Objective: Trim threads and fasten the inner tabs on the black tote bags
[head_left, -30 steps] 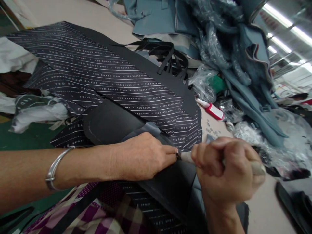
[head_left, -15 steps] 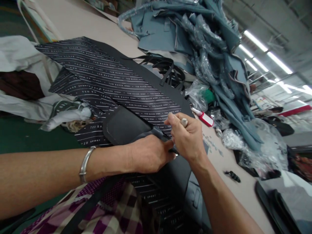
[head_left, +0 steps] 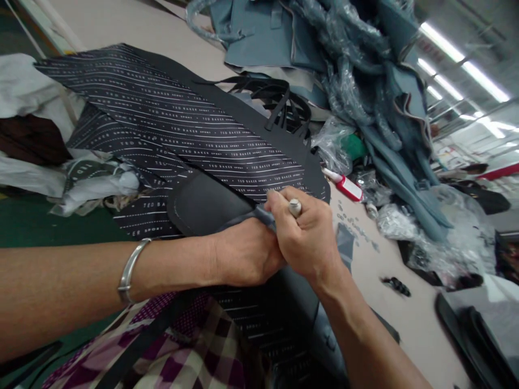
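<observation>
My left hand (head_left: 249, 253) is closed at the middle of the view, its fingertips hidden where it meets the other hand. Closed in a fist, my right hand (head_left: 302, 232) touches it and grips a tool with a rounded metallic end (head_left: 295, 207) showing above the fingers; the rest of the tool is hidden. Beneath both hands lies a dark leather piece (head_left: 211, 202), its rounded flap to the left. Black lining fabric with white lettering (head_left: 174, 119) spreads out behind and under it.
Blue-grey bags in plastic wrap (head_left: 267, 38) are heaped at the back. Black straps (head_left: 279, 102), a red and white bottle (head_left: 348, 188), small metal rings (head_left: 357, 227) and a black coiled item (head_left: 397, 286) lie on the pale table (head_left: 421, 329).
The view has shifted slightly. My hands have come closer together, and my left fingertips, visible before, are now hidden behind my right hand.
</observation>
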A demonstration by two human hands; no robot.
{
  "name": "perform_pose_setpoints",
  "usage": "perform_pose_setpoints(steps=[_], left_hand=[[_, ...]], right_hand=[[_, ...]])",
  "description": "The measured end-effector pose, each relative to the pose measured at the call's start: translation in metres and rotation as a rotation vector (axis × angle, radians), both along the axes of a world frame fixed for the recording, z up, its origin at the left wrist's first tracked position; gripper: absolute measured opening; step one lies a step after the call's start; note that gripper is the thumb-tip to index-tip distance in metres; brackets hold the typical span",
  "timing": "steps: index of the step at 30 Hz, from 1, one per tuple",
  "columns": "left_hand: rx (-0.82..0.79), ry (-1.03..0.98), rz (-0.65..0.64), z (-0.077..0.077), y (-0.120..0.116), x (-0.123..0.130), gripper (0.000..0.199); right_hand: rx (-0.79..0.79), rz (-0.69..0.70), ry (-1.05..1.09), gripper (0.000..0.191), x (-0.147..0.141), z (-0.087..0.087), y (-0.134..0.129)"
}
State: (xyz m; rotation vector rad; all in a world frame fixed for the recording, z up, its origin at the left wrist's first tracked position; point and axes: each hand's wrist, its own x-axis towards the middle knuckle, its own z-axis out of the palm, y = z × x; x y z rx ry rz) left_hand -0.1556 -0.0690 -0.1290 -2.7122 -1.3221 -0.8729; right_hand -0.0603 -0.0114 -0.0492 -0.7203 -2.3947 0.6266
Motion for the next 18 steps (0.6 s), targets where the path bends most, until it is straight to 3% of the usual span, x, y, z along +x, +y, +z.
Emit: perform_pose_setpoints(steps=[7, 13, 18], left_hand=[[-0.153, 0.078, 0.022, 0.017, -0.001, 0.005, 0.017], [-0.090, 0.041, 0.020, 0.017, -0.003, 0.004, 0.019], [-0.105, 0.033, 0.070, 0.020, -0.004, 0.003, 0.013]], right_hand=[[-0.187, -0.136, 0.211, 0.037, 0.035, -0.001, 0.001], [-0.292, -0.065, 0.218, 0.040, 0.017, 0.010, 0.008], [-0.322, -0.119, 0.370, 0.038, 0.015, 0.016, 0.003]])
